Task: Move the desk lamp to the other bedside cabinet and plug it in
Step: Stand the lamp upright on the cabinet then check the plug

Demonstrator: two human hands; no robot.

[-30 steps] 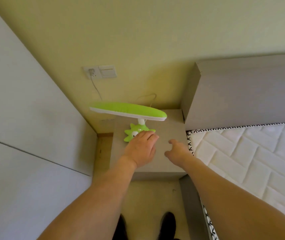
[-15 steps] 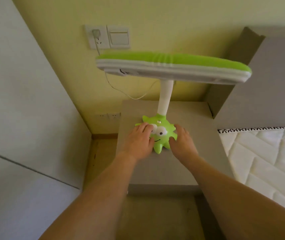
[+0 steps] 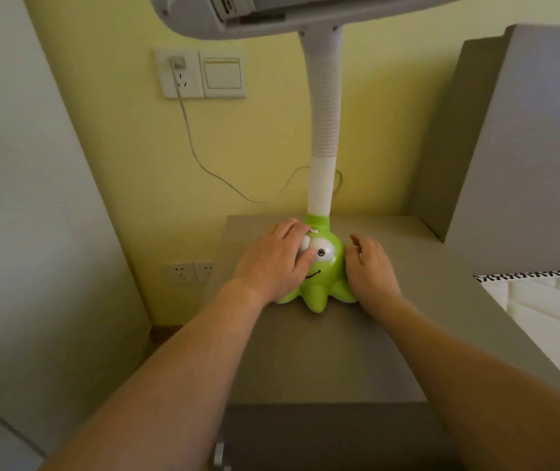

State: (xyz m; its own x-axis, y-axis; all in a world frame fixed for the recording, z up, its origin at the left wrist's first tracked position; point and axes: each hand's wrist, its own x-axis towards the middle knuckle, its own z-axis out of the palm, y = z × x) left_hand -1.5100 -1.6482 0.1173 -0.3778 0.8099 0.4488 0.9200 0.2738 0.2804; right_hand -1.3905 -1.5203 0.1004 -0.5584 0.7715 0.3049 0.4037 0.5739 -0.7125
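Note:
The desk lamp's green cartoon base (image 3: 326, 270) stands on the grey bedside cabinet (image 3: 322, 351), near its back. A white ribbed neck (image 3: 324, 130) rises to the lamp head (image 3: 254, 13) at the top edge. My left hand (image 3: 273, 263) lies on the base's left side, fingers over one eye. My right hand (image 3: 370, 270) rests against the base's right side, fingers slightly curled. The lamp's thin cord (image 3: 203, 164) runs up to a plug (image 3: 176, 62) in the wall socket.
A light switch (image 3: 223, 76) sits next to the socket. Two more sockets (image 3: 188, 271) are low on the yellow wall. A grey headboard (image 3: 526, 147) and white mattress (image 3: 550, 307) lie to the right. A pale wardrobe panel (image 3: 16, 232) stands on the left.
My head has come closer and lower, so the lamp head now fills the top edge. Both hands reached forward from the cabinet top to the lamp base and now rest on its sides.

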